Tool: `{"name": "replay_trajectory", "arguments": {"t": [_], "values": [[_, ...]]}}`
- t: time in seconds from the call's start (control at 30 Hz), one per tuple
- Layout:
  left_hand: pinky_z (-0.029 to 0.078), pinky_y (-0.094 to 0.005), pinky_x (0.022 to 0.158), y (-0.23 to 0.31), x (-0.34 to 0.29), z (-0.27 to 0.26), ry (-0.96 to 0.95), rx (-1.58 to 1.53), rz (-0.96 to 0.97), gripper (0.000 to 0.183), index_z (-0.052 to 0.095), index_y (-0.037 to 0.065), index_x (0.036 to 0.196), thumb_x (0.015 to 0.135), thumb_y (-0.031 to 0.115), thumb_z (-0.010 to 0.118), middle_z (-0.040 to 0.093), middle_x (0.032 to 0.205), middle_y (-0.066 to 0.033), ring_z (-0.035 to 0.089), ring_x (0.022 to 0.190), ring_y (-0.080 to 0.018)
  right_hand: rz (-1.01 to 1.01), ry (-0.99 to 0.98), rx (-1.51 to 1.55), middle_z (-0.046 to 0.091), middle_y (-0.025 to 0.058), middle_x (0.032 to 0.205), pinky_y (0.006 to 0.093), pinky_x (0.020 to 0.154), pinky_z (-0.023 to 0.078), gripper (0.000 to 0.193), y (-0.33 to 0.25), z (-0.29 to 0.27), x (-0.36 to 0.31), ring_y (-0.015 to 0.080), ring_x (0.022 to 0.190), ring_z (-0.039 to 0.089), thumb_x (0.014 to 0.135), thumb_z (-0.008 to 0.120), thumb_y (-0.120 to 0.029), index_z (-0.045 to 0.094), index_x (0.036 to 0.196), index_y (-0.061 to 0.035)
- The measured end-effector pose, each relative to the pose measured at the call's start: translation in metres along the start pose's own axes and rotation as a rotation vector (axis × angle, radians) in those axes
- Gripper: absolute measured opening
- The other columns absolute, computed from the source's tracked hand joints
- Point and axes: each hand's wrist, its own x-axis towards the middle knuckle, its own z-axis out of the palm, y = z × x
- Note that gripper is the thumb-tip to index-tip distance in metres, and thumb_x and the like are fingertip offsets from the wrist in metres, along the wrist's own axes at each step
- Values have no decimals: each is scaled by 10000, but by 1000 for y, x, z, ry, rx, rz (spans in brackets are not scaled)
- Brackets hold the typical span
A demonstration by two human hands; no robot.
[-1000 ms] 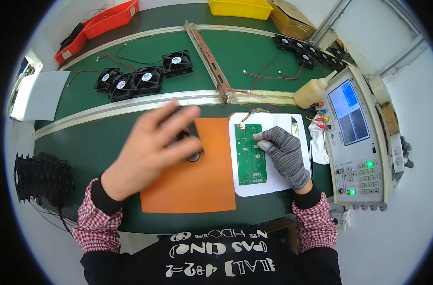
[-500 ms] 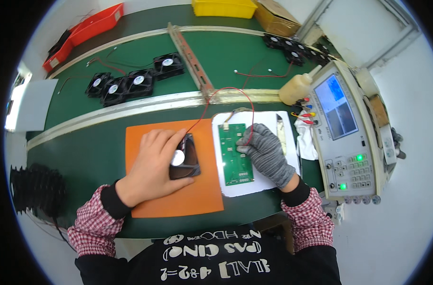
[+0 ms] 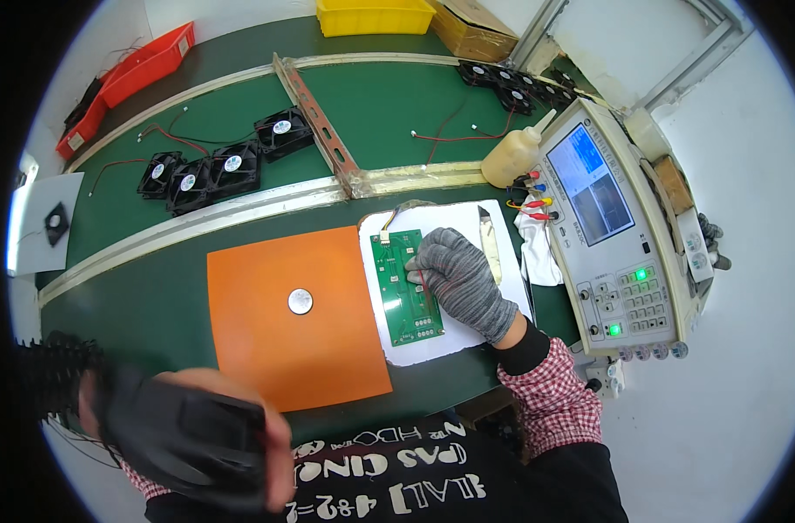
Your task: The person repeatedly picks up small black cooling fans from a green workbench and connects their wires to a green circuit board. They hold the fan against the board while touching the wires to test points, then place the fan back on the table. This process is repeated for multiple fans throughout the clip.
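Note:
At the lower left my left hand [image 3: 279, 453], smeared by motion, has its fingers wrapped round a black cooling fan [image 3: 227, 440]; the dark blur beside it is too smeared to read. My right hand [image 3: 461, 279], in a grey knit glove, rests over a green circuit board [image 3: 400, 301] with thumb and fingertips pinched together. A faint red streak shows by those fingertips; what they hold is hidden. The board lies on a white pad [image 3: 393, 355]. On the orange mat [image 3: 258, 353] to its left lies a small round silver disc [image 3: 300, 302].
Several black fans [image 3: 210, 170] with leads lie beyond the metal rail [image 3: 188, 213]. A stack of fans [image 3: 53, 370] is at far left. A glue bottle [image 3: 511, 157] and a test instrument [image 3: 620, 253] stand right. Red [image 3: 149, 70] and yellow bins [image 3: 375, 17] are behind.
My left hand has lifted the fan off the orange mat and swung it toward the lower left, exposing the disc. The red wire loop over the board is gone. My right hand stays by the board.

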Motion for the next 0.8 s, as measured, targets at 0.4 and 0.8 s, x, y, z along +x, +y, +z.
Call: {"name": "replay_trajectory", "arguments": {"t": [0.4,0.8], "values": [[491,-385,696,-31,8,32,1068,1525,585,253,592,-12,926,891,238,564,655,822,-145,622,709,-280,13,2,-42,594,95,863,393,779,495,141,2,-4,-3,285,866,589,735,737,-118,671,849,-67],[346,-451,1088,-10,183,-85,722,1769,874,851,397,-78,1383,802,452,721,476,1372,-258,453,1292,-380,101,109,124,655,84,883,324,758,532,109,-5,0,-5,219,818,662,806,725,-59,656,889,-50]]}}
